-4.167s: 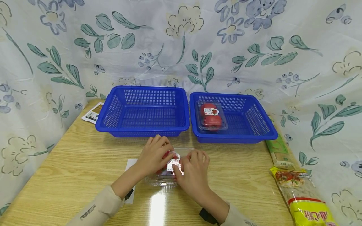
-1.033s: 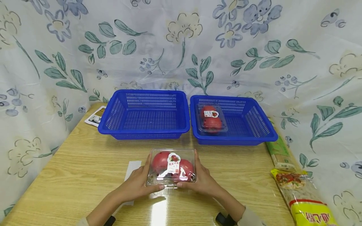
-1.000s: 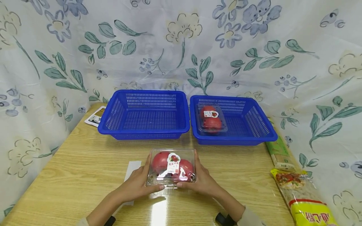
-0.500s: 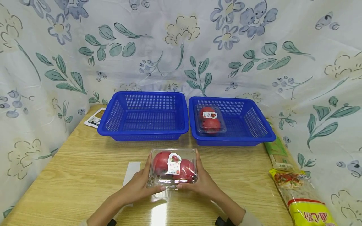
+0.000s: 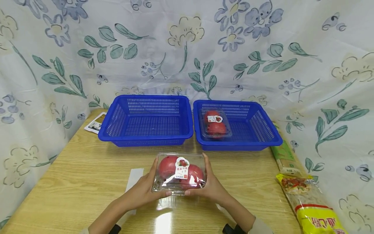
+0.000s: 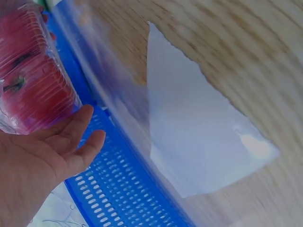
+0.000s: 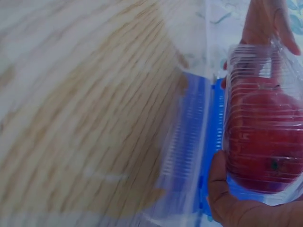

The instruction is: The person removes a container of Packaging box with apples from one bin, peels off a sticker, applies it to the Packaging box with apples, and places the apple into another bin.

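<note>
A clear plastic clamshell box of tomatoes (image 5: 167, 168), with a white fruit-printed label, is in front of me in the head view. Two red tomatoes show through its lid. My left hand (image 5: 144, 191) grips the box's left end, thumb along the near edge. On the opposite end my right hand (image 5: 212, 189) holds it the same way. Both wrist views show the ribbed underside raised off the table, with the tomatoes (image 6: 37, 92) and a stem inside. Part of each hand's fingers is hidden behind the box.
Behind stand two blue baskets: the left basket (image 5: 146, 139) is bare inside, the right basket (image 5: 242, 144) holds another tomato box (image 5: 216, 125). White paper (image 5: 134, 178) lies left; a picture card (image 5: 94, 123), green packet (image 5: 287, 159) and yellow noodle bag (image 5: 318, 208) lie at the sides.
About four seconds ago both hands were over the lid with fingers on its top. Now they hold the box by its ends, off the table. In the last second it shifts slightly right.
</note>
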Demonstrator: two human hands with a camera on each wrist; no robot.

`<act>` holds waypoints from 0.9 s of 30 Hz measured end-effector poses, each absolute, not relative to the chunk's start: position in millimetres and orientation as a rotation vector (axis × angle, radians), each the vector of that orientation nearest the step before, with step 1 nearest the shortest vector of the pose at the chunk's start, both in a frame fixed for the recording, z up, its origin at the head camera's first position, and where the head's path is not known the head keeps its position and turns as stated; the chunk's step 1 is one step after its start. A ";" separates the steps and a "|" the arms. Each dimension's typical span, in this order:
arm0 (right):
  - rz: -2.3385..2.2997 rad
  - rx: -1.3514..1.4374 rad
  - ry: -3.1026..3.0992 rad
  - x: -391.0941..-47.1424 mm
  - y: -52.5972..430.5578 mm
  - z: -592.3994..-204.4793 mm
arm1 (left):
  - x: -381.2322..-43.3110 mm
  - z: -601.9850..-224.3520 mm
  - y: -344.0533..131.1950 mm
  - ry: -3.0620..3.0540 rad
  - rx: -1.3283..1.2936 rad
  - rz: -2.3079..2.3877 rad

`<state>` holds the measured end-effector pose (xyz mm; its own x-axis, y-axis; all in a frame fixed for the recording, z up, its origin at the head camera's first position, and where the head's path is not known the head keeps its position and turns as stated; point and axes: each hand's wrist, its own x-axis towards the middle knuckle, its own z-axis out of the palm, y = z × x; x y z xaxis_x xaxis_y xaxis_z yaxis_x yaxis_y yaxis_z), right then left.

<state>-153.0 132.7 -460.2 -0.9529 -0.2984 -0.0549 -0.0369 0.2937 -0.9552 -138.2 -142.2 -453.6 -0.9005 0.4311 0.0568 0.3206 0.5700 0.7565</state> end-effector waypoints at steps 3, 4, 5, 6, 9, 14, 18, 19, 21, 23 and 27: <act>-1.751 -0.295 2.314 -153.3 134.1 -456.7 | -139.0 -450.6 -140.2 2.676 0.636 1.226; -1.767 -0.297 2.302 -153.7 134.8 -455.2 | -139.8 -449.2 -139.3 2.682 0.627 1.218; -1.780 -0.303 2.296 -154.3 135.9 -453.9 | -140.5 -447.4 -138.4 2.687 0.623 1.210; -1.792 -0.312 2.285 -154.9 137.0 -452.7 | -141.5 -445.3 -137.5 2.691 0.621 1.204; -1.815 -0.330 2.266 -157.2 140.8 -449.6 | -145.0 -438.9 -135.2 2.687 0.617 1.207; -1.838 -0.326 2.249 -158.7 144.8 -447.8 | -148.0 -431.3 -133.6 2.643 0.606 1.230; -1.847 -0.313 2.224 -158.1 146.8 -446.9 | -148.8 -430.0 -132.8 2.608 0.597 1.244; -1.849 -0.310 2.219 -157.8 147.3 -446.6 | -148.9 -430.0 -132.5 2.599 0.594 1.245; -1.850 -0.301 2.209 -157.1 148.1 -445.6 | -149.3 -430.1 -131.8 2.588 0.604 1.251; -1.858 -0.298 2.203 -156.6 148.7 -444.1 | -149.4 -430.1 -130.9 2.584 0.612 1.253; -1.892 -0.300 2.207 -155.9 149.6 -438.8 | -150.2 -427.9 -128.6 2.605 0.636 1.254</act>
<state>-155.9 149.6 -438.8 -0.9552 -0.2942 -0.0335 -0.0118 0.1510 -0.9885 -150.2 -128.6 -427.9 -0.8920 0.4515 0.0217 0.2985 0.5523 0.7784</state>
